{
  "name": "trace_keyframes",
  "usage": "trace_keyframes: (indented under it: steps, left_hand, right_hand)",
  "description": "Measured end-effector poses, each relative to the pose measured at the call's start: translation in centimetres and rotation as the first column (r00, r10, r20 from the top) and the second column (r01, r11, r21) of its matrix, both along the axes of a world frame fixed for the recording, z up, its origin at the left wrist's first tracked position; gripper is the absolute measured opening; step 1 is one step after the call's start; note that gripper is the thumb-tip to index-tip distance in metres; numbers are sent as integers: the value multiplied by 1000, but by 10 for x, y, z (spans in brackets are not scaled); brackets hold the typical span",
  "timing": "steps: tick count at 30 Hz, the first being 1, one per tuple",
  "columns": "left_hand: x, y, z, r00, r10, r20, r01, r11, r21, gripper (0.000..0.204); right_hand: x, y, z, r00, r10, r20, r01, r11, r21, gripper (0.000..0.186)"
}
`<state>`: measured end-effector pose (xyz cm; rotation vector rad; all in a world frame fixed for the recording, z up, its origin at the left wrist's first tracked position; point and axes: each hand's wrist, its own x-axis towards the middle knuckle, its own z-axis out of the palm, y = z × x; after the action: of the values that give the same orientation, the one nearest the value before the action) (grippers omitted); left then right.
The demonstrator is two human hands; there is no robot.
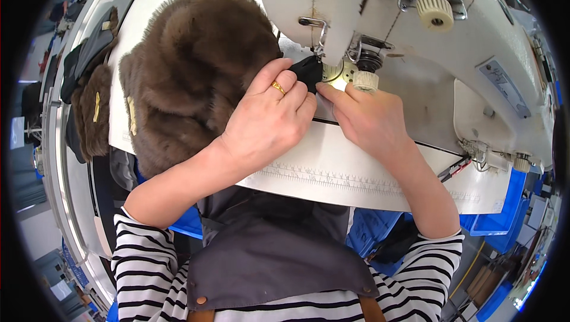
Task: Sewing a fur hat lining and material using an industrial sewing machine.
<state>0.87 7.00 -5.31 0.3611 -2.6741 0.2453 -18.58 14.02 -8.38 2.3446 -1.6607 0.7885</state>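
Observation:
A bulky brown fur piece (pixel 199 54) lies bunched on the white sewing table, left of the machine. Black fabric (pixel 307 71) at its right edge reaches up to the needle area (pixel 320 54) of the sewing machine (pixel 415 78). My left hand (pixel 270 108), with a gold ring, is closed on the fabric beside the fur, its knuckles upward. Close by, my right hand (pixel 371 114) has its fingers curled, the fingertips pinched at the black fabric's right edge, just in front of the lit needle plate. My fingers hide part of the fabric.
A printed ruler scale (pixel 332 176) runs along the table's front edge. More fur and dark fabric pieces (pixel 94 102) hang at the left. Blue bins (pixel 499 209) stand below the table at the right. Tweezers or a similar slim tool (pixel 456 167) lie near the machine's base.

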Motion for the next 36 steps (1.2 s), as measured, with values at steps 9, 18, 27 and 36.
trace_keyframes:
  steps: [9,18,27,36]
  left_hand:
    - [7,6,0,997,61,49,-59,997,-43,25]
    - [7,2,-7,999,-25,-37,24,1000,-3,27]
    - [1,-1,-4,999,20,-45,-20,1000,3,23]
    - [-1,-2,-5,998,59,-15,-59,998,25,27]
  right_hand:
    - [2,-3,-1,999,-43,14,43,998,51,34]
    - [9,-1,5,994,-107,-10,107,984,140,35]
    - [6,0,1,985,-142,-97,154,979,136,33]
    - [6,-1,1,989,-109,-103,124,980,154,31]
